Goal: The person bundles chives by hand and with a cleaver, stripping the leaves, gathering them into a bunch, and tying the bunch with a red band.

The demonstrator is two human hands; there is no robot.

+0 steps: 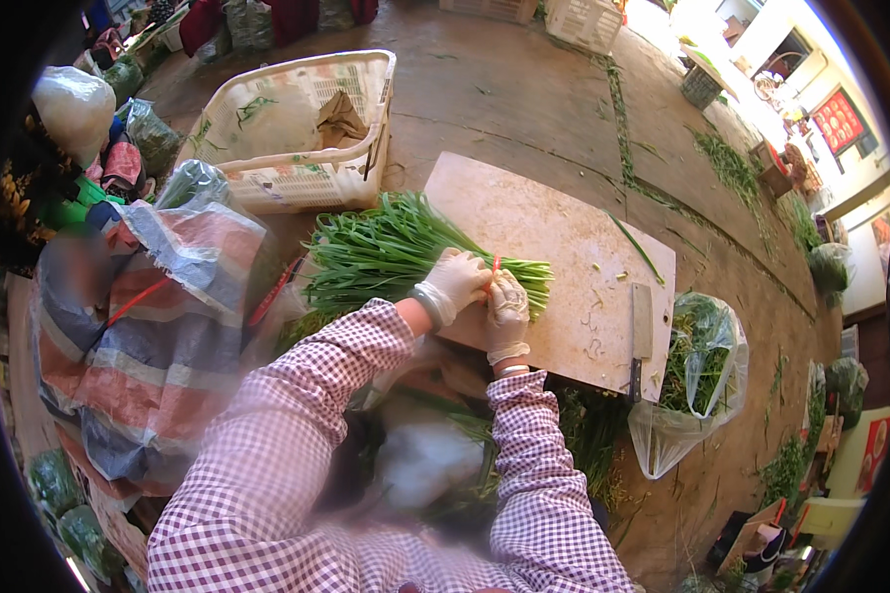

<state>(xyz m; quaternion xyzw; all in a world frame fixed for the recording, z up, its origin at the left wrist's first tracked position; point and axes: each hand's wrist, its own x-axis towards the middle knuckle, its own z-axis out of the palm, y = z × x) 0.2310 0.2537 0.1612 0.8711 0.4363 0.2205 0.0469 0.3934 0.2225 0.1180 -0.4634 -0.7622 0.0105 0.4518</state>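
Bunch of long green stalks: lies across the left part of a pale board. Leafy tops point left and spread past the board's left edge; lighter stem ends point right, over the board.

Left grip: thin whitish glove, back of the hand showing, resting against the near side of the bunch; fingers bent, tips pinching a red tie near the stem ends. Right grip: similar glove, just right of the left one, also pinching the red tie, fingertips close to the left's. Exact wrap of the tie under the fingers is too small to make out. Both sleeves checked, purple and white.

Board, right side: cleaver lies flat near the right edge, dark handle toward the person and over the near edge. One loose green leaf lies farther back; small scraps lie between bunch and cleaver.

Surroundings: clear plastic bag of green leaves just beside the board's right end. Pale slatted crate beyond the bunch, to the left, brown piece inside. Striped red, blue and white sheet at left. Brown floor carries strewn greens.
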